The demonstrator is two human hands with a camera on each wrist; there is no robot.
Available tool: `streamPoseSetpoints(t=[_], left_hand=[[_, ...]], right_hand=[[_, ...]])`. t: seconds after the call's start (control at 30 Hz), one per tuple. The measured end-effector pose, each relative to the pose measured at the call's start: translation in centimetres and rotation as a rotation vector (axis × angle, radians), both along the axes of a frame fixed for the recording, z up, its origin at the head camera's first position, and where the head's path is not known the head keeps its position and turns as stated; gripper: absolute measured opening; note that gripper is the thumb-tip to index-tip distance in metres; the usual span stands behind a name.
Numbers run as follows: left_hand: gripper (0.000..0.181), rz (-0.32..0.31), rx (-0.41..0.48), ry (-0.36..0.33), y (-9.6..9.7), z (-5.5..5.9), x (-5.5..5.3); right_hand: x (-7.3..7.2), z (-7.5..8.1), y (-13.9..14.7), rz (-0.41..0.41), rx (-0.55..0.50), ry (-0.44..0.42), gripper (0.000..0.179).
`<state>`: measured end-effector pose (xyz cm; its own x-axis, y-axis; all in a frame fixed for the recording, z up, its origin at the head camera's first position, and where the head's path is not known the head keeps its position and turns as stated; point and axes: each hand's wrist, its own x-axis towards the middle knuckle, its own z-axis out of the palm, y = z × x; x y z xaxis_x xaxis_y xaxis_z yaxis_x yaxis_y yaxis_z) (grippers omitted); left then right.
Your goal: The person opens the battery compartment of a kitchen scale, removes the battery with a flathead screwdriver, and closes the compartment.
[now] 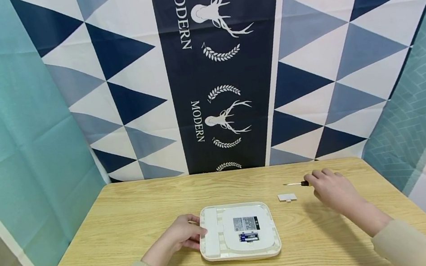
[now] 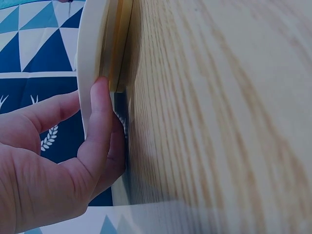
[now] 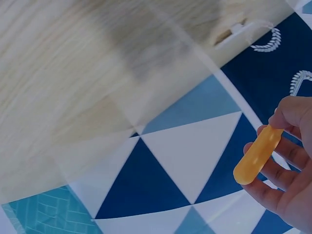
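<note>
From above, the head view faces across the table to its far edge; tilted, closer wrist views share the patterned curtain.

PLACE: cloth-walled nook, room type unclear | deer-print fabric | teal cloth | wood-grain table

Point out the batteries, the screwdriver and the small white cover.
Batteries (image 1: 248, 237), head view: middle of the pair.
Screwdriver (image 3: 257, 155), right wrist view: its handle.
Small white cover (image 1: 287, 196), head view: its flat face.
</note>
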<state>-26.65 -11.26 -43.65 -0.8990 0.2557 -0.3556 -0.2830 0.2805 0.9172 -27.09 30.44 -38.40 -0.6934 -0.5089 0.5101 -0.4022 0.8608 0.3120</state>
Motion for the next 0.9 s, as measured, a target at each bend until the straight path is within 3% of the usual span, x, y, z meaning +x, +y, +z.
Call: streamPoseSetpoints(t=[0.33,0.9], left_hand=[[0.045,0.003,0.016,0.000,0.0,-0.1,0.1],[0.045,0.001,0.033,-0.003,-0.1,-0.2,0.0]], right_hand=[[0.6,1.2,-1.3,0.075,0.006,0.090,0.031],[2.4,2.1,-3.4,0.165,-0.042,0.155,0.032]])
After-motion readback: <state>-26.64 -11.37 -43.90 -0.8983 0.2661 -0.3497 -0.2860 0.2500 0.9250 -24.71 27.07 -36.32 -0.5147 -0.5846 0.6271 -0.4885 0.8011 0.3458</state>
